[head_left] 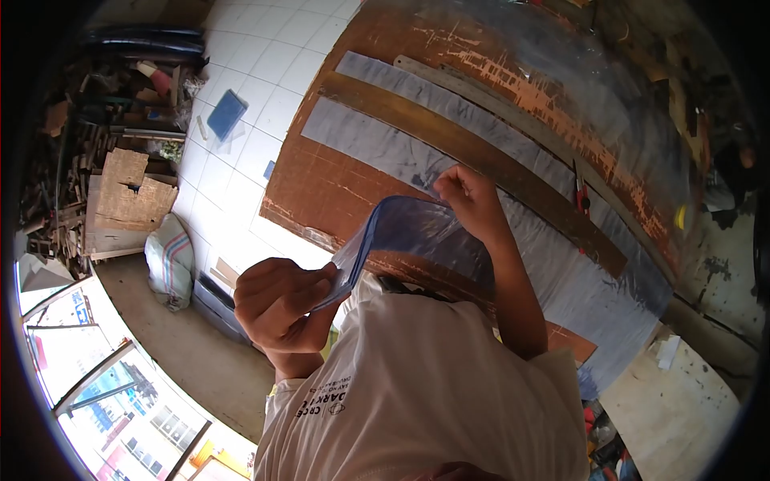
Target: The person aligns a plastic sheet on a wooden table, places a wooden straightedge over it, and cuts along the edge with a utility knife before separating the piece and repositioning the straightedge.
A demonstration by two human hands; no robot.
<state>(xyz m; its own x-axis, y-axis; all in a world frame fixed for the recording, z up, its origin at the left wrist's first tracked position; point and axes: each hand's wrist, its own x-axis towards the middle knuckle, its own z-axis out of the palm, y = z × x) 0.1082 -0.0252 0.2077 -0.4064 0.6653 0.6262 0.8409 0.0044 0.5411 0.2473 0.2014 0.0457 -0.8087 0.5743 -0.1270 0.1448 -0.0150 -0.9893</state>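
Note:
A strip of clear bluish plastic sheet (417, 228) hangs in a curve between my two hands, in front of my chest. My left hand (285, 305) is closed on its folded end, which looks doubled into layers. The other end is pinched by the fingers of my right hand (469, 196), above the brown board (321, 184). Beyond that hand, a long brown wooden strip (457, 144) lies across a greyish plastic sheet (369, 136). A red-handled tool (582, 200), perhaps a cutter or scissors, rests near the wooden strip's right part.
A second long straightedge (521, 112) lies farther back on the board. Blue flat pieces (228, 114) lie on the white tiled floor (265, 56). Scrap wood (132, 192) and a white sack (169, 260) stand at left, with a pale panel (674, 401) at lower right.

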